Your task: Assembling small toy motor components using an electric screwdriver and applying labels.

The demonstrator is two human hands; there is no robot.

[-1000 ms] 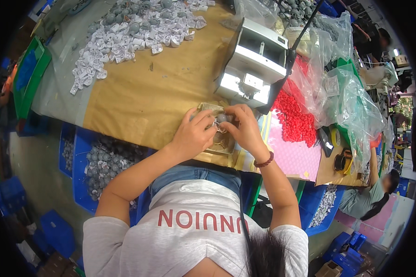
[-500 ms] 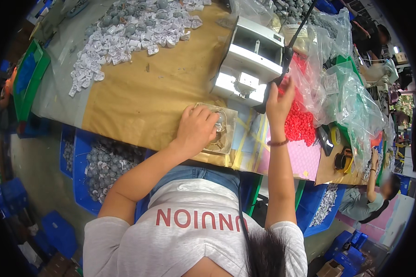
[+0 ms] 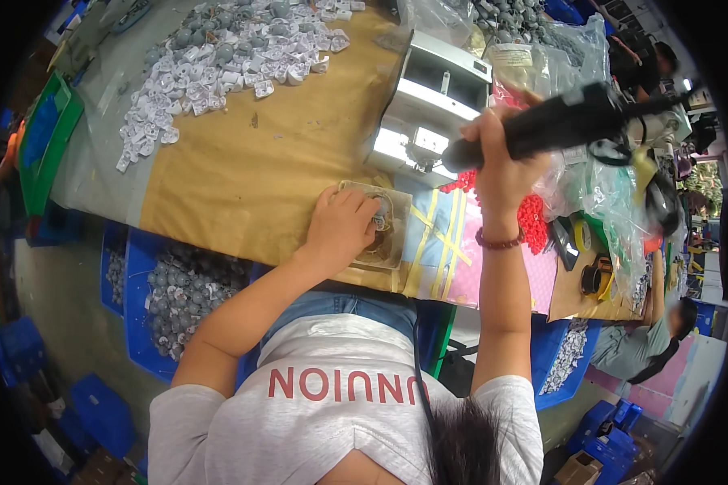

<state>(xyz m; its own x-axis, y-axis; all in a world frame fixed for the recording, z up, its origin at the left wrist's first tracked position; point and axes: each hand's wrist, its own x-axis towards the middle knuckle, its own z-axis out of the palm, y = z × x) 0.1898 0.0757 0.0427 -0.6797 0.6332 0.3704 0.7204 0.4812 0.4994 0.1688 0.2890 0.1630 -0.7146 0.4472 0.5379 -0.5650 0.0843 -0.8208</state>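
My right hand point(image 3: 510, 182) is closed around a black electric screwdriver point(image 3: 566, 121), held roughly level above the table with its narrow end pointing left. Motion blurs the tool somewhat. Its narrow end is in front of the white-and-silver screw feeder machine point(image 3: 438, 103). My left hand point(image 3: 340, 226) rests on a shallow tan tray point(image 3: 390, 257) at the table's near edge. Its fingers are closed on a small grey round part point(image 3: 382, 207) inside the tray; the fingers cover much of that part.
White plastic housings point(image 3: 194, 89) and grey round pieces point(image 3: 255, 28) are heaped at the far left. Red small parts point(image 3: 532, 222) lie right of the machine, beside clear plastic bags point(image 3: 607, 178). A blue bin point(image 3: 141, 323) of grey parts stands below the table. Another person point(image 3: 643, 347) sits at right.
My right hand has taken hold of the black screwdriver, swung it from upright beside the machine to nearly level, and moved slightly nearer. My left hand stays on the grey part.
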